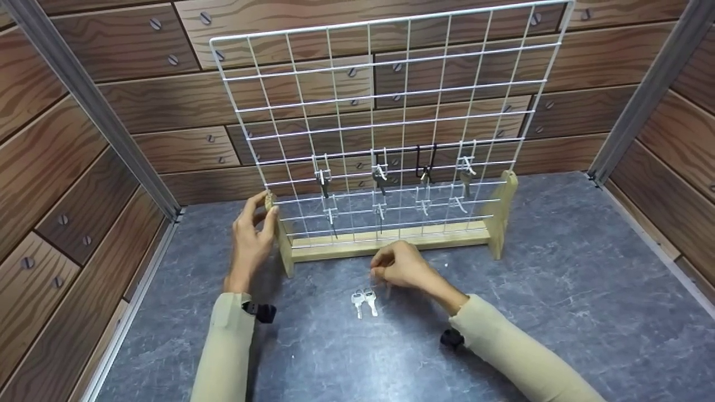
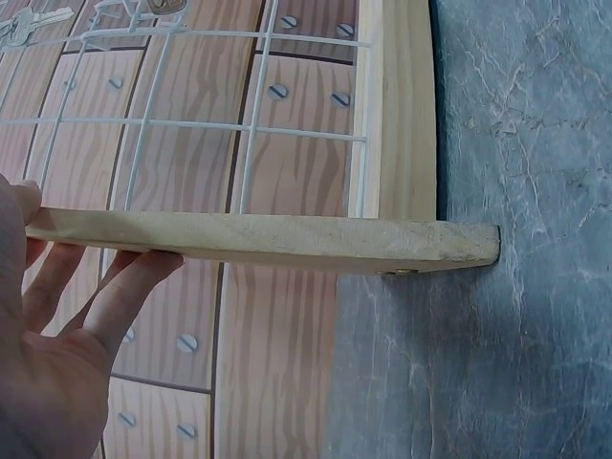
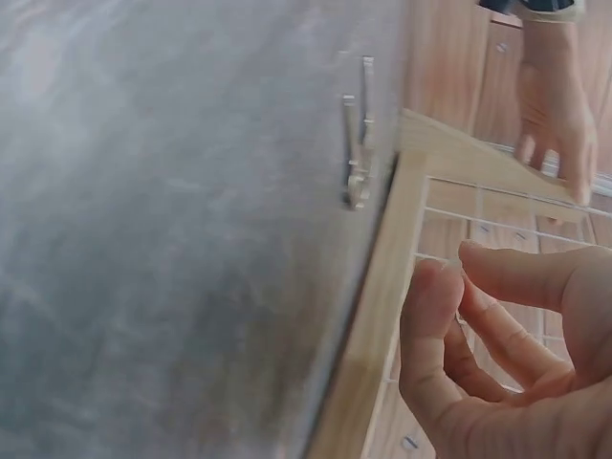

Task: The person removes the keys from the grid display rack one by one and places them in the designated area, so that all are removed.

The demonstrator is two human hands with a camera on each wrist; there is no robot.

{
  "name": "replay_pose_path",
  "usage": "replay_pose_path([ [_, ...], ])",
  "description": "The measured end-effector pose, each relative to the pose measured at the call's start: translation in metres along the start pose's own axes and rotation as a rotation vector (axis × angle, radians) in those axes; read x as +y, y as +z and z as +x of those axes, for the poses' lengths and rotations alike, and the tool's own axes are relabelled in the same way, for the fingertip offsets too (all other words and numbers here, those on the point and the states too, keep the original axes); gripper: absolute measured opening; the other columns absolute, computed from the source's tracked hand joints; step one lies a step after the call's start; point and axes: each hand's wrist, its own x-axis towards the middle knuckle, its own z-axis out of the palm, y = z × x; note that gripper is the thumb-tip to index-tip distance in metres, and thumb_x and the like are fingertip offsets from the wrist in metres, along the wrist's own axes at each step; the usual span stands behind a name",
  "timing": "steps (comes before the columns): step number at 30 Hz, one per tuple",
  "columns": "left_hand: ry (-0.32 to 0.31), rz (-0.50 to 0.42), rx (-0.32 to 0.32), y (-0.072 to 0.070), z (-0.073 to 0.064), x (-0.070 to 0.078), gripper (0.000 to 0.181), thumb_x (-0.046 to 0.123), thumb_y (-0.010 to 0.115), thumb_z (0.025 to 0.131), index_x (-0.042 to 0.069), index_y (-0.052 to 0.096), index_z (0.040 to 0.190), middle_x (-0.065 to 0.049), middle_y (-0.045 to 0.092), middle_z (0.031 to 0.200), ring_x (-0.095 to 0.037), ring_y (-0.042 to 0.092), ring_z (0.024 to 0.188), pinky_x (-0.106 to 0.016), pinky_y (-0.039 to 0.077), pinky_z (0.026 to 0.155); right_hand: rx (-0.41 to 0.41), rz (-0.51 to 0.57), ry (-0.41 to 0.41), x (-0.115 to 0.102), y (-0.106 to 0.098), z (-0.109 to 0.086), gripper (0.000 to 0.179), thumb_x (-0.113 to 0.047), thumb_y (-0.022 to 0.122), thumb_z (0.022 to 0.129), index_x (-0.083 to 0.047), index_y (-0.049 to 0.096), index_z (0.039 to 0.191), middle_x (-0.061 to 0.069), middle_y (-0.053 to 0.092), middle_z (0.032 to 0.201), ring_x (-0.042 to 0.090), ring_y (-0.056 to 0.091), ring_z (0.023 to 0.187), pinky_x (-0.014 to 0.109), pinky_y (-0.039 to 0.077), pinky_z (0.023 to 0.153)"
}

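My left hand [image 1: 251, 239] grips the upper end of the left wooden side piece [image 2: 287, 239] of a white wire grid rack [image 1: 368, 134], thumb on one side and fingers on the other. My right hand [image 1: 406, 265] hovers in front of the rack's wooden base bar [image 1: 329, 251], thumb and fingertips drawn together. In the right wrist view, whether its fingertips [image 3: 435, 282] pinch anything is unclear; a small glint shows among the fingers. Two silver keys [image 1: 365, 303] lie on the table just nearer than this hand, their heads touching or overlapping.
Several hooks hang on the grid in two rows, with a key [image 1: 467, 181] on the upper right one and others on more hooks. A black hook [image 1: 425, 162] is among them. Marbled grey tabletop [image 1: 558, 312] surrounds the rack. Wood-patterned walls [image 1: 61, 212] enclose it.
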Motion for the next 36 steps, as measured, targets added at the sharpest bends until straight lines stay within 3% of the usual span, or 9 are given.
replay_pose_path([
  [5,-0.014,-0.001,-0.001,-0.001,-0.001,-0.001,0.032,-0.005,0.068,0.101,-0.011,0.065,0.133,-0.032,0.069,0.122,-0.045,0.071,0.11,-0.06,0.06,0.1,0.048,0.013,-0.041,-0.005,-0.011,-0.001,0.01,-0.006,0.083,0.087,-0.006,0.083,0.097,0.007,0.081,0.095,0.011,0.068,0.078,0.029,0.062,0.078],
  [11,-0.016,-0.001,-0.001,-0.002,-0.002,-0.002,0.032,-0.005,0.068,0.101,-0.01,0.064,0.133,-0.034,0.068,0.123,-0.044,0.07,0.113,-0.063,0.059,0.101,0.105,0.077,-0.046,-0.009,-0.023,-0.002,0.015,-0.008,0.082,0.091,-0.004,0.082,0.105,0.011,0.081,0.097,0.017,0.071,0.078,0.029,0.064,0.075],
  [17,-0.018,0.002,-0.001,-0.002,-0.002,-0.002,0.032,-0.005,0.068,0.101,-0.01,0.064,0.133,-0.035,0.068,0.123,-0.045,0.071,0.112,-0.062,0.059,0.1,0.222,0.15,-0.104,-0.01,-0.025,-0.001,0.012,-0.008,0.081,0.092,-0.001,0.082,0.103,0.013,0.082,0.096,0.022,0.076,0.082,0.023,0.063,0.075],
  [22,-0.014,0.005,0.0,-0.002,-0.001,-0.001,0.032,-0.005,0.067,0.101,-0.01,0.064,0.133,-0.036,0.068,0.123,-0.046,0.07,0.113,-0.062,0.059,0.1,0.319,0.218,-0.141,-0.012,-0.024,0.0,0.015,-0.002,0.08,0.091,0.002,0.081,0.105,0.014,0.081,0.098,0.025,0.076,0.086,0.029,0.065,0.078],
  [32,-0.016,0.0,-0.002,-0.001,-0.001,0.0,0.033,-0.006,0.067,0.101,-0.011,0.064,0.133,-0.034,0.069,0.122,-0.048,0.072,0.109,-0.061,0.06,0.099,0.491,0.262,-0.19,-0.013,-0.019,0.003,0.017,0.0,0.078,0.092,0.001,0.08,0.109,0.014,0.08,0.098,0.028,0.077,0.089,0.026,0.065,0.078],
  [36,-0.01,0.0,-0.004,-0.001,-0.001,0.0,0.033,-0.005,0.067,0.101,-0.011,0.064,0.133,-0.033,0.069,0.122,-0.049,0.072,0.107,-0.062,0.06,0.098,0.527,0.258,-0.221,-0.013,-0.017,0.005,0.019,0.001,0.077,0.094,0.002,0.079,0.112,0.017,0.079,0.105,0.032,0.077,0.092,0.034,0.066,0.081],
])
